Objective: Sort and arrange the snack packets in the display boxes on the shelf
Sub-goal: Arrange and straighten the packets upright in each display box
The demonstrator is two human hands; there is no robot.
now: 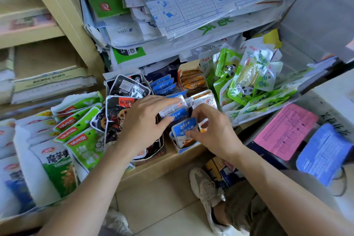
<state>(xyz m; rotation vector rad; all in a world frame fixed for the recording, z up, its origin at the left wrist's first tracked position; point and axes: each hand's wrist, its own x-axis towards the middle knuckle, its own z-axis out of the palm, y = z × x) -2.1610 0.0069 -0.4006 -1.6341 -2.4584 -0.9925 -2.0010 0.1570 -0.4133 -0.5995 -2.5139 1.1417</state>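
Small blue-and-white snack packets (184, 132) stand upright in a narrow display box (183, 149) on the low shelf. My left hand (145, 122) grips a bunch of these blue packets (174, 110) at the middle of the box, thumb under and fingers over them. My right hand (212, 126) pinches the front blue packet at its right edge. Black packets (116, 115) fill the box on the left, under my left wrist. Further back are more blue packets (162, 84) and orange packets (192, 80).
Green panda packets (247, 78) pile loosely in a clear tray at the right. Green-and-white packets (76, 126) and large white bags (53, 168) lie at the left. Papers and envelopes (191, 9) stack above. Pink (285, 130) and blue (323, 153) sheets lie at the right. My shoe (205, 184) rests on the tiled floor.
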